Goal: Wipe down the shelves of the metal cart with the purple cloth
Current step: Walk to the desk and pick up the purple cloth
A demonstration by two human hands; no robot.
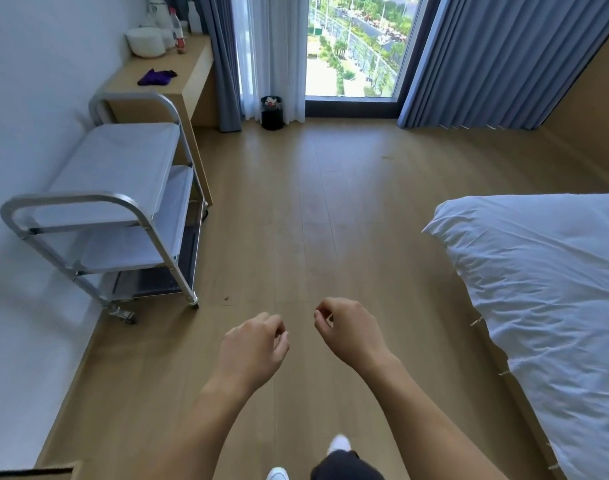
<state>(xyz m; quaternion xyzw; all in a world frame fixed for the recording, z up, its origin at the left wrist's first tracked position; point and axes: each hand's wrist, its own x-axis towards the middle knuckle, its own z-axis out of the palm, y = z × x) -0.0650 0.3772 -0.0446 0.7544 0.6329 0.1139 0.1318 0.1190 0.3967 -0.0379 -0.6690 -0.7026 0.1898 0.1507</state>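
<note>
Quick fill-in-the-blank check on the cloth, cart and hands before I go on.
The metal cart has ____ shelves.
The cloth on the desk is ____ in colour.
The left hand and right hand hold ____.
The metal cart stands on the person's ____ side.
Missing words: three; purple; nothing; left.

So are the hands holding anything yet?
No, nothing. The left hand and right hand are loosely curled and empty; the cloth lies on the desk.
</note>
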